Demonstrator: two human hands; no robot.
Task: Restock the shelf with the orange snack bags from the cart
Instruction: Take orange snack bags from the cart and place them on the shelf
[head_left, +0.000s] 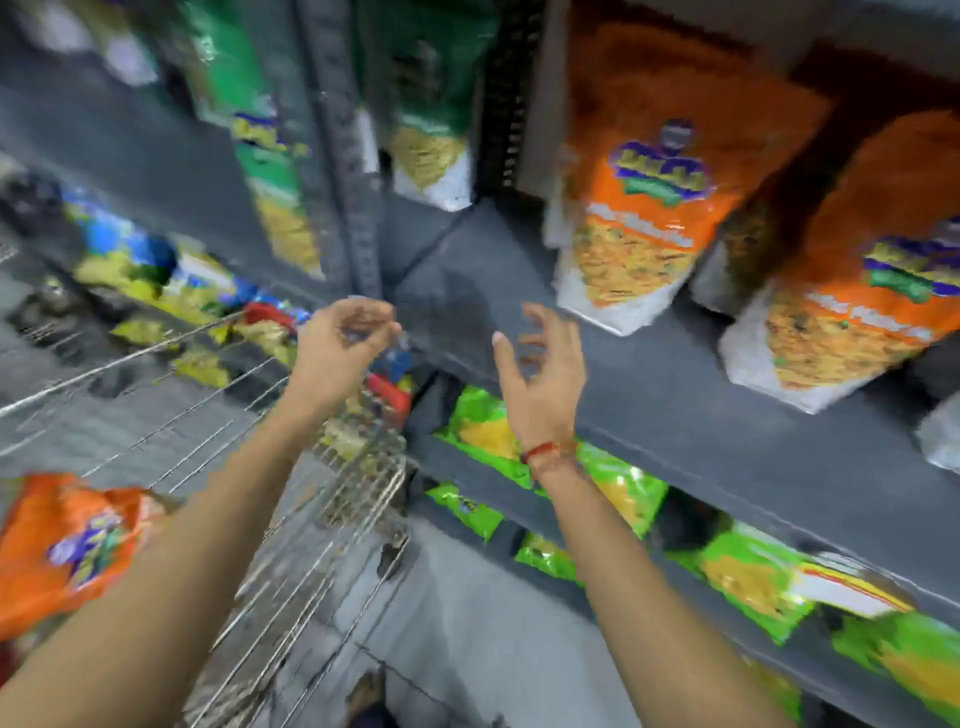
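Both hands up in front of the grey shelf (649, 395), and neither one is carrying anything. The left hand (343, 343) hangs over the far corner of the wire cart (332, 499), fingers curled loosely inward toward the palm, nothing between them. The right hand (540, 379) is just beside it, fingers spread and slightly bent, palm turned toward the left, a red thread band (548, 452) around the wrist. The picture is smeared with motion blur, so fine detail on the packets is lost. Up on the shelf, two orange snack bags stand upright: one orange bag (649, 208) near the upright post, a second orange bag (852, 291) to its right, nearer the shelf's front edge, the two close together but whether they touch I cannot tell. A bare stretch of shelf board lies open between the post and the first bag, right above the hands. Down in the cart, at the lower left, another orange snack bag (72, 545) lies on its side, partly covered by the left forearm. Green packets (431, 104) stand on the shelf bay to the left, lime-green packets (613, 483) fill the shelf below, and blue and yellow packets (156, 275) sit at the far left.
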